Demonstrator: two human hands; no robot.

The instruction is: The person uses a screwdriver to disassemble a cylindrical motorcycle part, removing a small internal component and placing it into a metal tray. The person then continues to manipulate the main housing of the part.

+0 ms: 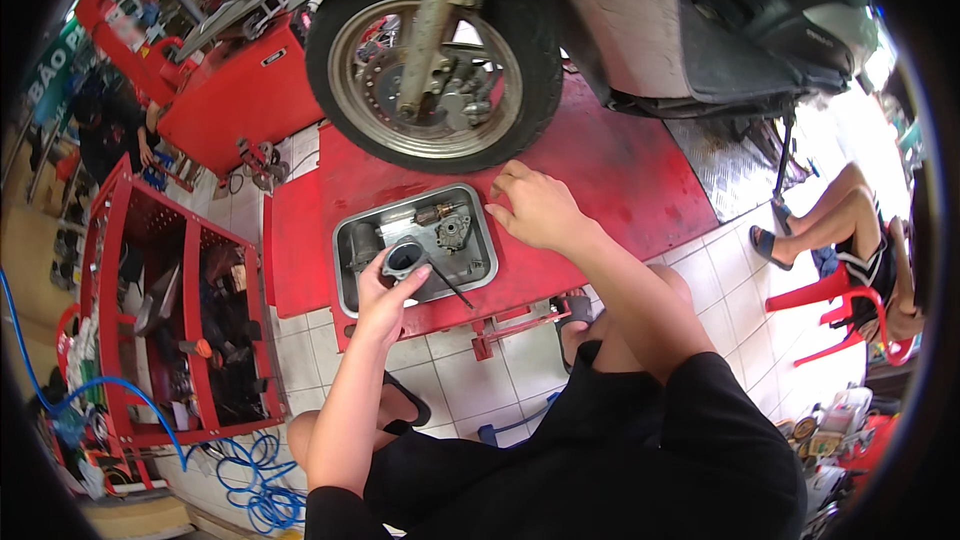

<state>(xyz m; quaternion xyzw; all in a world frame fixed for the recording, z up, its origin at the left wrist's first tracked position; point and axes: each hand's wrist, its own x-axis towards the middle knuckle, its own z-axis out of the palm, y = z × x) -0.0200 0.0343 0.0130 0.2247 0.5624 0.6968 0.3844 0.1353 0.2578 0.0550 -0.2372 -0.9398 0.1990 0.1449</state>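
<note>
My left hand (381, 297) grips a round grey metal housing (405, 257) with a wide dark bore, holding it over the front part of a metal tray (340, 270). A thin dark rod (452, 287) sticks out from beside the thumb, slanting toward the tray's front edge; whether it is attached to the housing I cannot tell. Just past the tray's right rim is my right hand (538, 206), fingers bent and apart from the thumb, with nothing visible in it. In the tray lie a grey metal cylinder (364, 243), a shaft-like part with a coppery section (432, 213) and a flat metal cover (454, 232).
The tray rests on a red lift platform (620, 155), against a scooter's front wheel (430, 80). At left stands a red tool cart (190, 340), with a coiled blue hose (262, 485) on the tiles. Someone sits on a red chair (830, 290) at right; another person (115, 135) is far left.
</note>
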